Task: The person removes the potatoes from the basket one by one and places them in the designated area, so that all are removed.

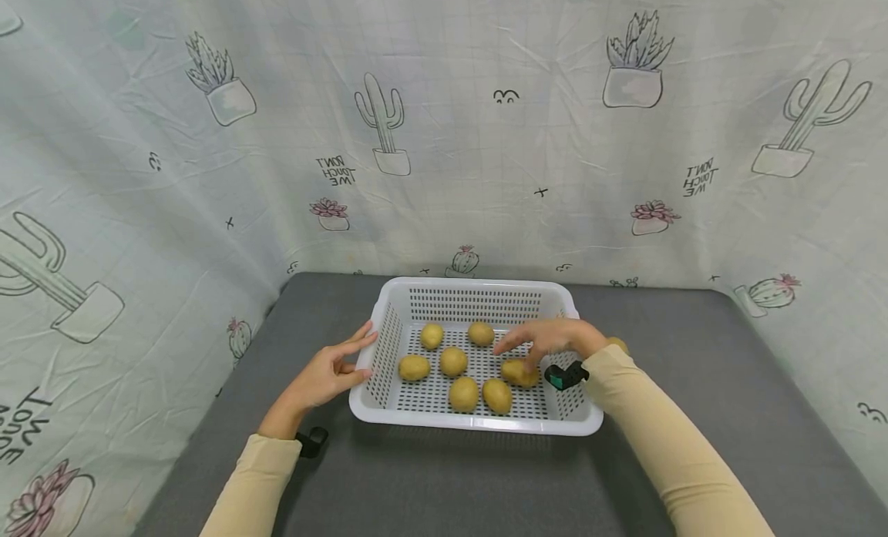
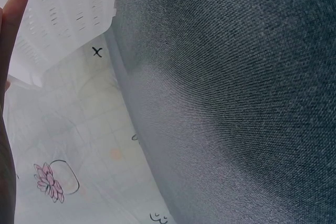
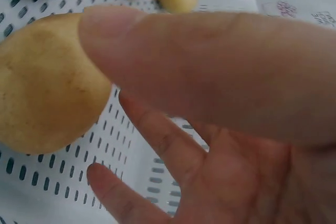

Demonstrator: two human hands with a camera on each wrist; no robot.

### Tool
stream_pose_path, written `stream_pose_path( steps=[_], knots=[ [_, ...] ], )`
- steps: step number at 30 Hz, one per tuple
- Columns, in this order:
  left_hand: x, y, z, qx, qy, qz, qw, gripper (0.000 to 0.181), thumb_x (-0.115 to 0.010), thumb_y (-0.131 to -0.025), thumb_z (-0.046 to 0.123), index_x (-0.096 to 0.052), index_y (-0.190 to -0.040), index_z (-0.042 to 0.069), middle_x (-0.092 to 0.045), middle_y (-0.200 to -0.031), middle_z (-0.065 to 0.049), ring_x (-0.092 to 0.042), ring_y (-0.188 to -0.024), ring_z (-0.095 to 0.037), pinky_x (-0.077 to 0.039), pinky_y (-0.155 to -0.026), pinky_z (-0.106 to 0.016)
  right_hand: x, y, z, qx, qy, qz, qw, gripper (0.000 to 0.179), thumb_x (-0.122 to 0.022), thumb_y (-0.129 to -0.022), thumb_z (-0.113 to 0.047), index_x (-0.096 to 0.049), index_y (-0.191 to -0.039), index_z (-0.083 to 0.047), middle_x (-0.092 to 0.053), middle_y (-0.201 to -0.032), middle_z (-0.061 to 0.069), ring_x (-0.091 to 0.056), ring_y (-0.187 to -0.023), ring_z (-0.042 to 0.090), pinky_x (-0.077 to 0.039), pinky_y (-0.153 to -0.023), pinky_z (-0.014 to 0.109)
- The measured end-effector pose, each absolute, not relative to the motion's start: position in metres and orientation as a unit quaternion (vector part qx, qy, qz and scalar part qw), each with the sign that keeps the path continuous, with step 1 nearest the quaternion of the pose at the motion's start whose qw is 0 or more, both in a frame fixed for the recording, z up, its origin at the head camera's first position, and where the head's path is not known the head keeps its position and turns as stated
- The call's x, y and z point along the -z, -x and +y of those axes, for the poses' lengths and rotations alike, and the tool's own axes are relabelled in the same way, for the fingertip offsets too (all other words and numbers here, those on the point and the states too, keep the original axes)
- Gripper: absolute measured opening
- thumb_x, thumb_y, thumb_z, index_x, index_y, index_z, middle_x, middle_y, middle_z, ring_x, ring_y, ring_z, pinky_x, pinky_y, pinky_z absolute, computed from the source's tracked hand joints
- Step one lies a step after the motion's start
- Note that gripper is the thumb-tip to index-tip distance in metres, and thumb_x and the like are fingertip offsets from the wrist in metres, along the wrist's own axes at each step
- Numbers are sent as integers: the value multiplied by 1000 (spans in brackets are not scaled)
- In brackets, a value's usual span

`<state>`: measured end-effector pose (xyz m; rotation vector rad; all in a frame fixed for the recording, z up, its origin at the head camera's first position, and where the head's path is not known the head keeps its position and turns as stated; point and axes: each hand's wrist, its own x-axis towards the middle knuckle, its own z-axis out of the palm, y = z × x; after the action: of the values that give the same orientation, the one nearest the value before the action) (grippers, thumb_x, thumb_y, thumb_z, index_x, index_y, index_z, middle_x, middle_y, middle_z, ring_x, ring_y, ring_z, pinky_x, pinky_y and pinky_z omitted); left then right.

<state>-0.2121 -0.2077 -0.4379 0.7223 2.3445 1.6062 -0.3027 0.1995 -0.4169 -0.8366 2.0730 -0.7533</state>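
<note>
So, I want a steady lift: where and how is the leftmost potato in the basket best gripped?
I'd grip the leftmost potato across its middle, coming from above and pinching its near and far sides. It is oblong and lies lengthwise left to right, and the walls of the white basket would likely hinder a sideways approach.

I can't tell if it's a home or lab; I see a makeshift work booth, w/ cactus-print cloth [image 1: 451, 28] hung on 3 sides of a grey fabric-topped table [image 1: 472, 483].
</note>
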Motion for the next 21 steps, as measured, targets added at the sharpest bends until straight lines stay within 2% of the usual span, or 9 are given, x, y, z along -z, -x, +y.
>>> stream_pose_path(
  steps=[5, 11, 17, 21],
  knots=[
    [437, 212, -208, -544, -252, 794, 101, 65, -63, -89, 3, -30, -146, -4, -8, -158, -18, -68, -94, -36, -56, -71, -28, 420, 304, 198, 262, 318, 821, 396, 65, -69, -75, 0, -54, -137, -16, -47, -144, 6, -37, -137, 28, -28, -112, 47],
    [437, 212, -208, -539, -256, 797, 94, 65, -64, -89, 5, -31, -145, -5, -9, -158, -20, -69, -92, -31, -56, -70, -28, 424, 306, 194, 224, 345, 822, 394, 68, -71, -72, 1, -54, -136, -14, -49, -142, 6, -39, -136, 26, -28, -112, 45],
    [437, 212, -209, -544, -254, 793, 102, 66, -63, -90, 4, -30, -146, -3, -8, -158, -17, -67, -94, -38, -56, -71, -27, 426, 306, 191, 207, 318, 831, 407, 70, -75, -72, -3, -53, -137, -19, -49, -142, 0, -39, -134, 20, -28, -112, 43],
    [437, 212, -209, -549, -255, 789, 106, 66, -63, -90, 4, -30, -146, -3, -7, -159, -16, -65, -96, -41, -55, -72, -27, 427, 305, 190, 202, 321, 830, 409, 71, -74, -72, -1, -52, -138, -17, -48, -144, 1, -38, -134, 21, -27, -113, 43]
  ],
)
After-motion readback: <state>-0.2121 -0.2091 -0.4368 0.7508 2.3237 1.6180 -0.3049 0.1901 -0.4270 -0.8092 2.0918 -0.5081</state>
